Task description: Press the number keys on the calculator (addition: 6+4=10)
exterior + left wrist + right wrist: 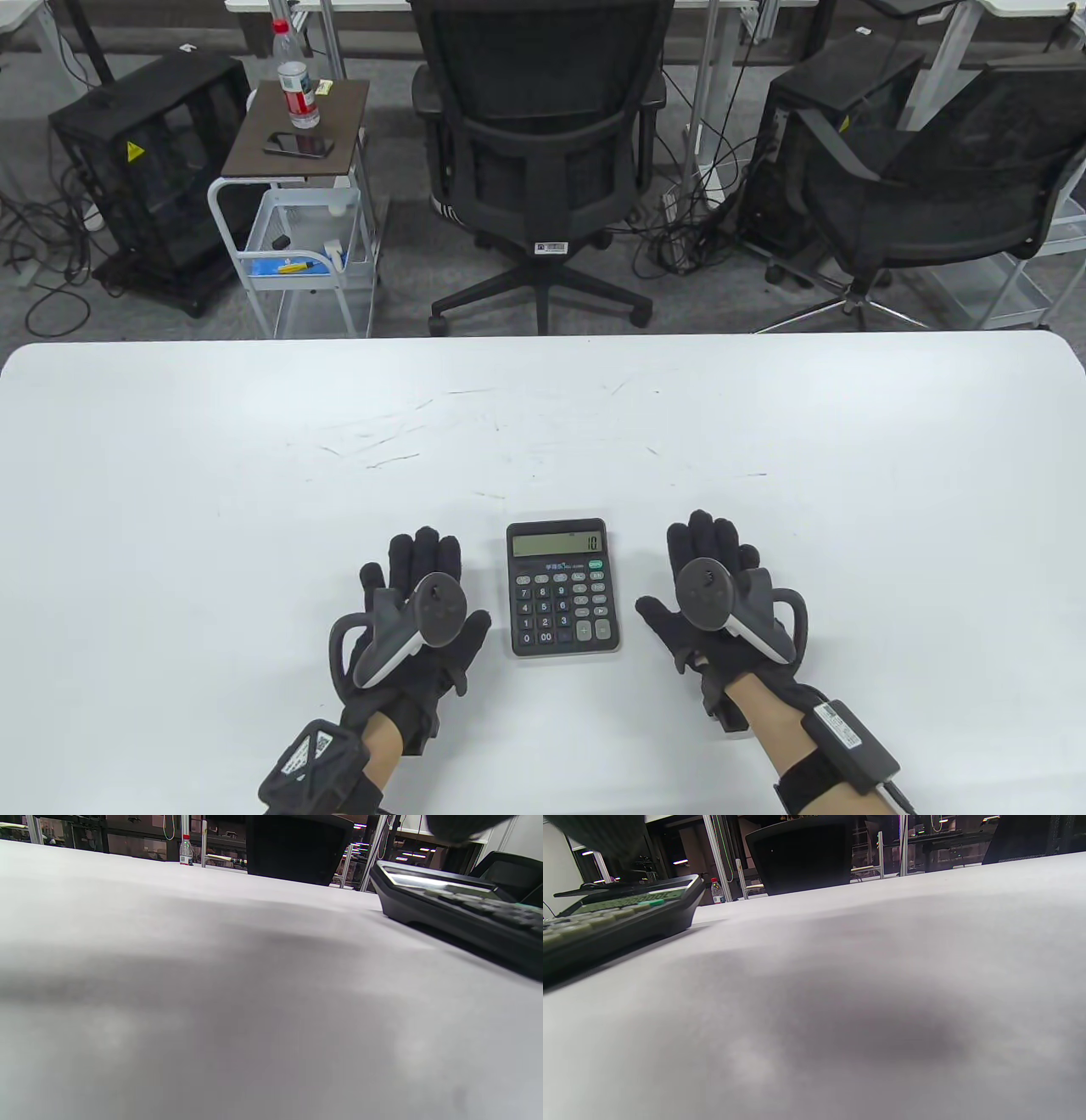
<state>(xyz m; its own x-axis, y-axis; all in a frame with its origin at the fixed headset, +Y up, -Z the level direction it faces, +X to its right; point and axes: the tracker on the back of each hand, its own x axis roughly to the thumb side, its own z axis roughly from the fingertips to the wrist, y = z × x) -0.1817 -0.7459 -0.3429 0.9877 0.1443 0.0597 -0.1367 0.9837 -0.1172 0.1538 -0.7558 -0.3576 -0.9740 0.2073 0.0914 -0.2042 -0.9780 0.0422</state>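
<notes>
Now my left hand (pixel 411 598) and right hand (pixel 721 594) lie flat and empty beside the calculator (pixel 562 587); a stray nudge could clear its 10.

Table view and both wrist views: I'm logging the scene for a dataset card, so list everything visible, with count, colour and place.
calculator: 1, black with grey keys, near table edge between the hands, display reads 10
table: 1, white, scuffed
office chairs: 2, black, beyond the table
cart: 1, white with brown top, far left
bottle: 1, clear, red cap, on cart
phone: 1, black, on cart
left hand: 1, black glove, flat on table, left of calculator
right hand: 1, black glove, flat, right of calculator
</notes>
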